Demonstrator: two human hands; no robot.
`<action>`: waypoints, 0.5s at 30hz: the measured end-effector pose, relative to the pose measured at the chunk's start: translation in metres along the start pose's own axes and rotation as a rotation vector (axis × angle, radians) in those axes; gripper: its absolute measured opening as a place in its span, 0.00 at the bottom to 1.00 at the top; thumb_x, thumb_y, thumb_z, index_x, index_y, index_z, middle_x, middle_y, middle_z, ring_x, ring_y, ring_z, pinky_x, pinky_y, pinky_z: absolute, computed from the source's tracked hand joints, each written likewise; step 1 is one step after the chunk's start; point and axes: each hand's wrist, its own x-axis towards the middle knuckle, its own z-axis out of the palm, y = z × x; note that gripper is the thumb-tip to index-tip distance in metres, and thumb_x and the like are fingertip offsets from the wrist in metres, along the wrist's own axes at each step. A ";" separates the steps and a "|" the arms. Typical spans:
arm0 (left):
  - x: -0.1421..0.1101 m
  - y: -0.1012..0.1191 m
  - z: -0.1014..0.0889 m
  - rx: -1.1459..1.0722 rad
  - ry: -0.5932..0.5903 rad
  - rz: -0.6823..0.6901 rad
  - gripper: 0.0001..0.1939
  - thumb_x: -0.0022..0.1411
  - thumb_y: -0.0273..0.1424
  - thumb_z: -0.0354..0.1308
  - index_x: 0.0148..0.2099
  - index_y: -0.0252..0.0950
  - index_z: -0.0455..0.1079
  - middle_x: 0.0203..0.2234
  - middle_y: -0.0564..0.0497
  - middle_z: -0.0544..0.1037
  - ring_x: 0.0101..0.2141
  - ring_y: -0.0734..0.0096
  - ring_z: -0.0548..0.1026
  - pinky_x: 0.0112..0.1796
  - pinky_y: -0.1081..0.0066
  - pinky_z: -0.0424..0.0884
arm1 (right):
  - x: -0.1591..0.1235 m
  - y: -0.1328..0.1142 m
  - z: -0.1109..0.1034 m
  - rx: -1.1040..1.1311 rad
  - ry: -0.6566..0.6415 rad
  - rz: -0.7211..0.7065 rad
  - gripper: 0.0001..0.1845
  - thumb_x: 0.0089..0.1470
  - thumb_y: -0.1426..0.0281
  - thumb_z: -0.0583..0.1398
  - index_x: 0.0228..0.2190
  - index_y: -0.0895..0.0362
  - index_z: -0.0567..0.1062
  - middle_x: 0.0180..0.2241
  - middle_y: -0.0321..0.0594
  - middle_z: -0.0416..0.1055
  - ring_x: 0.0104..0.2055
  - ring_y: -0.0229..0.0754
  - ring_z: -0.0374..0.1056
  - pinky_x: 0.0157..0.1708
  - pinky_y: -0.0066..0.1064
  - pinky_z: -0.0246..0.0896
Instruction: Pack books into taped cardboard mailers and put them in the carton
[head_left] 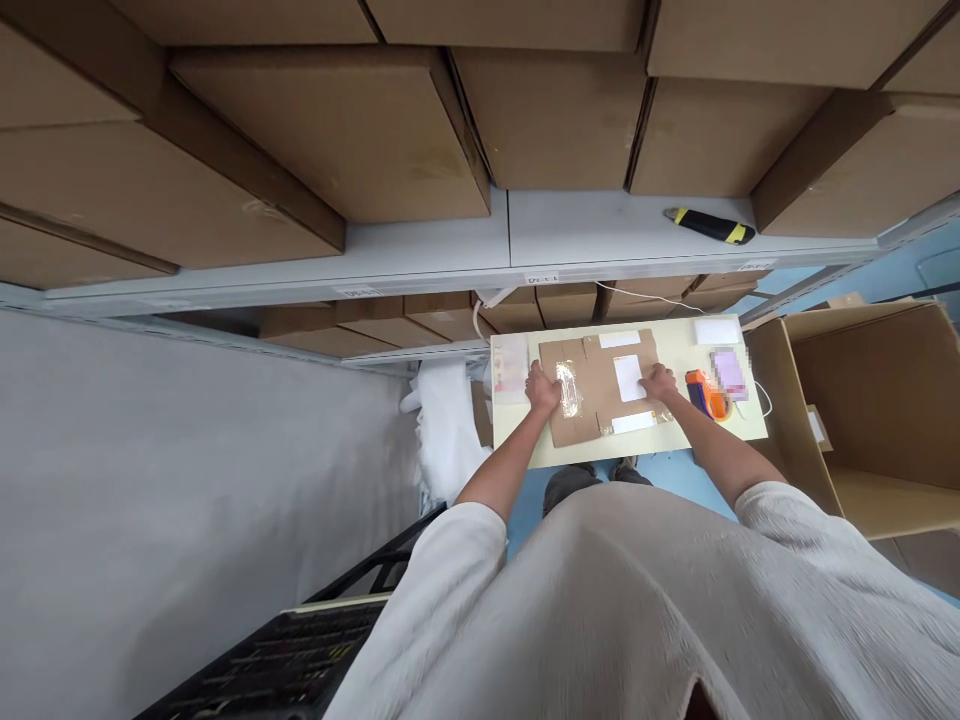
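Note:
A flattened cardboard box (609, 400) lies on the small pale table, with shiny clear tape (568, 390) near its left end and white labels on its right half. My left hand (543, 388) is closed at the left edge of the cardboard, its thumb on top beside the tape. At the right edge, my right hand (658, 382) grips the cardboard, its thumb touching the middle white label (630, 378). An orange tape dispenser (705, 394) rests just right of my right hand.
The pale table (540, 455) also bears a white block (716, 330) and a purple item (727, 374). Boxes (337, 130) fill the shelf above, where a black and yellow utility knife (712, 226) lies. A large open carton (877, 400) stands right; white wrapping (448, 430) is left.

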 end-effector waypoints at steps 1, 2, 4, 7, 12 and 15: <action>-0.001 0.001 -0.002 -0.003 0.016 0.028 0.41 0.65 0.27 0.68 0.75 0.31 0.57 0.68 0.28 0.72 0.69 0.39 0.67 0.68 0.49 0.60 | 0.000 -0.001 0.000 0.003 0.002 0.000 0.45 0.55 0.61 0.67 0.70 0.51 0.62 0.71 0.58 0.61 0.73 0.66 0.60 0.71 0.57 0.58; -0.002 0.003 -0.005 0.003 0.027 0.051 0.39 0.65 0.25 0.68 0.74 0.31 0.59 0.66 0.29 0.75 0.68 0.39 0.68 0.67 0.49 0.60 | 0.000 -0.002 -0.001 0.012 0.010 0.003 0.46 0.54 0.61 0.67 0.71 0.51 0.61 0.71 0.58 0.61 0.74 0.67 0.60 0.71 0.58 0.57; -0.007 0.004 -0.011 0.052 0.034 0.078 0.36 0.64 0.24 0.67 0.72 0.35 0.63 0.61 0.36 0.80 0.66 0.43 0.70 0.66 0.50 0.61 | 0.000 -0.005 -0.002 0.045 0.034 0.010 0.48 0.55 0.61 0.67 0.72 0.50 0.58 0.70 0.59 0.62 0.73 0.68 0.60 0.71 0.60 0.56; -0.016 0.005 -0.023 0.153 0.030 0.094 0.34 0.64 0.23 0.65 0.70 0.43 0.65 0.53 0.44 0.83 0.63 0.48 0.74 0.64 0.54 0.66 | 0.000 -0.010 -0.007 0.112 0.052 -0.001 0.50 0.58 0.60 0.64 0.76 0.51 0.52 0.71 0.60 0.62 0.73 0.68 0.61 0.71 0.62 0.55; -0.030 0.009 -0.043 0.115 0.065 0.113 0.30 0.64 0.23 0.62 0.66 0.43 0.67 0.54 0.44 0.82 0.57 0.51 0.79 0.58 0.57 0.73 | -0.010 -0.018 -0.024 0.191 0.111 -0.091 0.49 0.63 0.56 0.62 0.77 0.53 0.51 0.72 0.61 0.62 0.73 0.67 0.62 0.72 0.57 0.57; -0.035 0.021 -0.052 0.066 0.134 0.177 0.24 0.67 0.25 0.60 0.63 0.42 0.68 0.57 0.43 0.79 0.58 0.53 0.78 0.59 0.58 0.74 | -0.021 -0.021 -0.042 0.207 0.171 -0.212 0.48 0.63 0.54 0.63 0.76 0.53 0.53 0.70 0.60 0.64 0.71 0.66 0.63 0.69 0.54 0.63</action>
